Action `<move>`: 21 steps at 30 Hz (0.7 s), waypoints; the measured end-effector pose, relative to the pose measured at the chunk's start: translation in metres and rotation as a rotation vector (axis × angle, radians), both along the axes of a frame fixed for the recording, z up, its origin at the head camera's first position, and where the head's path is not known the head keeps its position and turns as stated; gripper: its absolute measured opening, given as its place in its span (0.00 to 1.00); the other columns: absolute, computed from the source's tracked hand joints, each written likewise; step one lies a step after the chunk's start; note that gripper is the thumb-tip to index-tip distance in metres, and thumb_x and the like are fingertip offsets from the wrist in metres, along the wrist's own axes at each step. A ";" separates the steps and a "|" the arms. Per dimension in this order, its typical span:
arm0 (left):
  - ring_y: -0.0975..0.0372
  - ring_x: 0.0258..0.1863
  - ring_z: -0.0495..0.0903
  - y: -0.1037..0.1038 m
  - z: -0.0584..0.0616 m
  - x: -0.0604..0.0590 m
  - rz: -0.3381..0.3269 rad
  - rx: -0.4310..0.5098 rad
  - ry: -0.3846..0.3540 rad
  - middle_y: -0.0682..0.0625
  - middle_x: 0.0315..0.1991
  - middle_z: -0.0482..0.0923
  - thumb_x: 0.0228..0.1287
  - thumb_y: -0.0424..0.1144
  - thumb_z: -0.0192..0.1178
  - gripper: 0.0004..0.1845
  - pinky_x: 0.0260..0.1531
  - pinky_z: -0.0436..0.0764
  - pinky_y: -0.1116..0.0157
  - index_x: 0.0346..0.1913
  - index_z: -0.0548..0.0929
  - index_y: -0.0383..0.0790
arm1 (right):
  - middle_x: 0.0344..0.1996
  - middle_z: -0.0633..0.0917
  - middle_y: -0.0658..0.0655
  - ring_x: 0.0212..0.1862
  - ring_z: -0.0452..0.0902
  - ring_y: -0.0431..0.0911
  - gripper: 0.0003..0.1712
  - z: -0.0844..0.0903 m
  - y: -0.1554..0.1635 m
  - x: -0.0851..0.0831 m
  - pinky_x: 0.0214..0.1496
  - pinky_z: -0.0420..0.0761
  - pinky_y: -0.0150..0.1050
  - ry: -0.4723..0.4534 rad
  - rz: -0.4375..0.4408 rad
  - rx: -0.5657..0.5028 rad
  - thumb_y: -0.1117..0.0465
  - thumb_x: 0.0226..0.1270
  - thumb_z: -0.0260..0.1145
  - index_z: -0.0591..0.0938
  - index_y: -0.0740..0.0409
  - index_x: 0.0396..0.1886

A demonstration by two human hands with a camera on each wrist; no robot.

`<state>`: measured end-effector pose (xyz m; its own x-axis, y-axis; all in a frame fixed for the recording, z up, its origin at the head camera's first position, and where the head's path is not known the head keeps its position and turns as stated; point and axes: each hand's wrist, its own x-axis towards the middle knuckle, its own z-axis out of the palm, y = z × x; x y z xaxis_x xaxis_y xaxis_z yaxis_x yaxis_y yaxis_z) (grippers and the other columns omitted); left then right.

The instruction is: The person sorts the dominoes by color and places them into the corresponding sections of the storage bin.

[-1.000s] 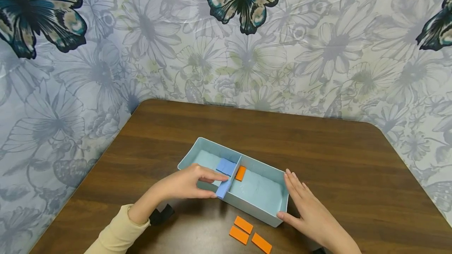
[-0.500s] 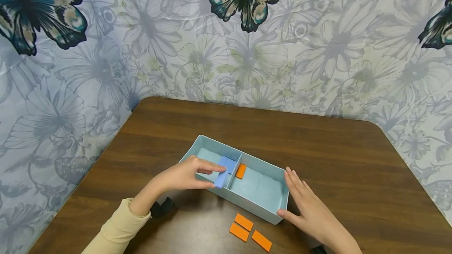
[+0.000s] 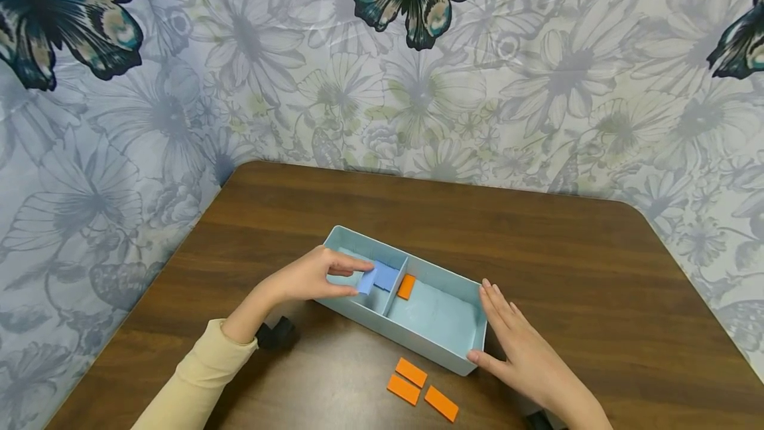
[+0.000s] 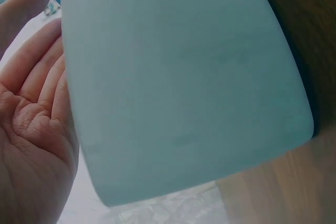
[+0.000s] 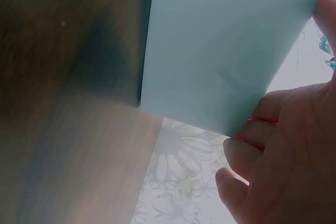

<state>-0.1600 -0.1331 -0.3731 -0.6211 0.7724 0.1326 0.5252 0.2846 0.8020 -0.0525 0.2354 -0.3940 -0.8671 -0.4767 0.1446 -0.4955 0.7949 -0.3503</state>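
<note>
A pale blue-green box [image 3: 382,329] with one divider stands on the table. Over its left compartment my left hand [image 3: 307,275] pinches a blue rectangular tile [image 3: 367,281] between thumb and fingers. Another blue piece [image 3: 386,275] lies in that compartment beside the divider; whether it is one tile or more I cannot tell. Across the divider, an orange tile [image 3: 406,286] sits in the right compartment. My right hand [image 3: 525,350] rests against the box's right end, fingers straight and thumb at the near corner. The left wrist view shows the box's outer wall [image 4: 184,87] beside my left palm.
Three orange tiles [image 3: 403,389] lie on the brown wooden table [image 3: 286,204] in front of the box. Behind the table hangs a cloth [image 3: 418,105] printed with flowers and butterflies. A black strap [image 3: 276,334] is at the left wrist.
My left hand has carried the blue tile up and left, from near the divider's front end to over the left compartment. The right hand keeps its place at the box's end.
</note>
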 end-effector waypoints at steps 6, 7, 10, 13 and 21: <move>0.60 0.54 0.75 -0.001 -0.001 -0.009 0.019 -0.039 0.008 0.46 0.55 0.75 0.58 0.32 0.65 0.24 0.48 0.74 0.65 0.58 0.76 0.31 | 0.73 0.45 0.55 0.71 0.43 0.54 0.52 0.001 0.000 0.000 0.67 0.32 0.31 0.001 -0.003 0.012 0.41 0.62 0.63 0.47 0.60 0.74; 0.59 0.54 0.75 -0.001 -0.001 -0.011 0.021 -0.051 0.016 0.45 0.56 0.75 0.58 0.32 0.65 0.24 0.48 0.74 0.66 0.58 0.76 0.31 | 0.73 0.45 0.55 0.71 0.43 0.54 0.52 0.001 0.000 0.000 0.66 0.32 0.31 0.000 -0.004 0.013 0.41 0.62 0.62 0.47 0.60 0.74; 0.57 0.53 0.75 -0.002 -0.002 -0.016 0.023 -0.096 0.052 0.44 0.55 0.75 0.58 0.32 0.65 0.24 0.47 0.75 0.67 0.58 0.76 0.30 | 0.73 0.45 0.55 0.71 0.43 0.54 0.52 0.000 0.000 0.000 0.66 0.31 0.30 -0.002 -0.003 0.014 0.40 0.62 0.62 0.47 0.60 0.74; 0.56 0.53 0.76 0.000 -0.003 -0.020 0.026 -0.130 0.063 0.43 0.56 0.75 0.58 0.32 0.65 0.24 0.47 0.75 0.67 0.58 0.76 0.30 | 0.73 0.45 0.55 0.71 0.43 0.53 0.52 0.000 0.000 0.000 0.66 0.31 0.30 -0.001 -0.003 0.012 0.41 0.62 0.62 0.47 0.60 0.74; 0.55 0.48 0.78 0.004 -0.005 -0.025 0.046 -0.241 0.142 0.44 0.55 0.76 0.58 0.33 0.65 0.23 0.45 0.76 0.67 0.57 0.77 0.31 | 0.73 0.46 0.55 0.71 0.43 0.53 0.52 0.000 0.000 0.000 0.66 0.31 0.30 0.004 -0.004 0.009 0.41 0.62 0.62 0.47 0.59 0.74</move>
<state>-0.1851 -0.1287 -0.3782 -0.6449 0.7634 0.0364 0.6091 0.4846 0.6278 -0.0522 0.2357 -0.3939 -0.8682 -0.4748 0.1439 -0.4939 0.7997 -0.3413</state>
